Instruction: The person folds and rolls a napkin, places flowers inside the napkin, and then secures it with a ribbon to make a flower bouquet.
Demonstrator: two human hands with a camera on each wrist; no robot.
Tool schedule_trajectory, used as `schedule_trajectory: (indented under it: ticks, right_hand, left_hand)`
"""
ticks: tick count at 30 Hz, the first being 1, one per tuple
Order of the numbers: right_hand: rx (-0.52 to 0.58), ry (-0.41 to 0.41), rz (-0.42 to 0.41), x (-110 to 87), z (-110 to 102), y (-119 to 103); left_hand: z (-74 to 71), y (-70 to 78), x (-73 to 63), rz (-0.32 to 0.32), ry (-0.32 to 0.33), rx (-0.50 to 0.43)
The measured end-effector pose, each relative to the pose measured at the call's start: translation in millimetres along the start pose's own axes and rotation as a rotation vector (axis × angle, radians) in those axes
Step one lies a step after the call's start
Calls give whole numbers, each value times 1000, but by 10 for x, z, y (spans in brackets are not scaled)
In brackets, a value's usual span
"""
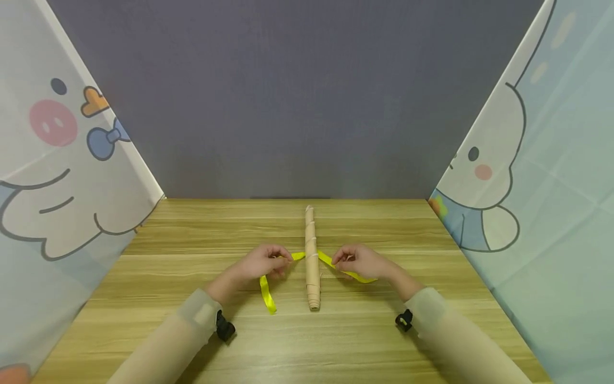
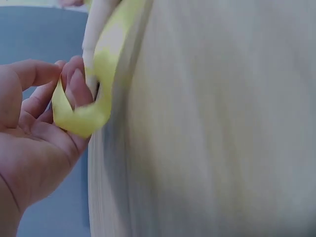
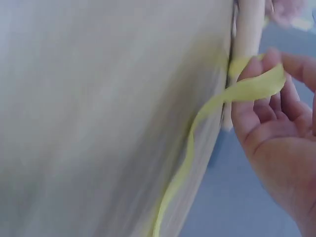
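Observation:
A long beige roll (image 1: 313, 277), its wrapped edge spiralling along it, lies lengthwise on the wooden table between the hands. A yellow ribbon (image 1: 298, 256) comes out from both sides of the roll near its middle; the part beneath the roll is hidden. The left hand (image 1: 266, 262) pinches one side of the ribbon between thumb and fingertips, and its tail (image 2: 84, 123) loops down past the fingers. On the other side, the right hand (image 1: 361, 261) pinches the ribbon's second length (image 3: 256, 88), which trails off beyond the palm.
The wood-grain table (image 1: 201, 229) backs onto a dark grey panel (image 1: 297, 106). Cartoon-printed cloths flank it, one at the left (image 1: 62, 176) and another at the right (image 1: 551, 213). Black straps (image 1: 224, 326) sit at both wrists.

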State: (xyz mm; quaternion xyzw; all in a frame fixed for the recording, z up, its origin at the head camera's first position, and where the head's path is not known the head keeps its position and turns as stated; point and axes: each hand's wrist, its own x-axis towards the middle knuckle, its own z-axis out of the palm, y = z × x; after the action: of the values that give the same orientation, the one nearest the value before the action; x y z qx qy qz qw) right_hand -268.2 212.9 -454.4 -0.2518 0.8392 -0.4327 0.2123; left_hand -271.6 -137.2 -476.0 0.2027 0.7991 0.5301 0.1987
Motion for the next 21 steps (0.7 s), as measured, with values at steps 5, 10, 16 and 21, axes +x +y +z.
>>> schedule_trajectory:
  ticks: [5,10,16,21]
  right_hand:
    - [16,18,74,-51,-248,113]
    - [70,50,109,-79,-389,189]
    - [76,71,115,-60,-509,354]
    - [70,31,108,-104,-626,497]
  left_hand:
    - [-183,-38,-4,-19,29,27]
    - [-299,-81,-11,-35,62,51]
    - [-426,-154,-19,-43,100,89]
    - [-505,-193,-41,-47,94,101]
